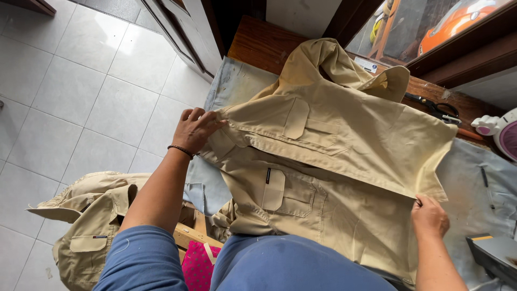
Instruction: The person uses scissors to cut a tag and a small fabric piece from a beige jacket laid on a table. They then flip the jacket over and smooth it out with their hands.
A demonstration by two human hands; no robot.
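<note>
Shirt point(334, 161), khaki, soft and light by its look, lies folded across the tabletop point(474, 178). Left hand point(196, 129) grips its sleeve end; right hand point(429, 215) pinches its near fold edge. Scissors point(439, 110) lie beyond the shirt.

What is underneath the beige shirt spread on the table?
Under the beige shirt lies a pale blue-grey cloth covering a wooden table. The left hand and right hand hold its edges. Whatever lies beneath the shirt's middle is covered.

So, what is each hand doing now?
Left hand: closed on the shirt shoulder.
Right hand: closed, pinching the shirt's folded edge.
</note>
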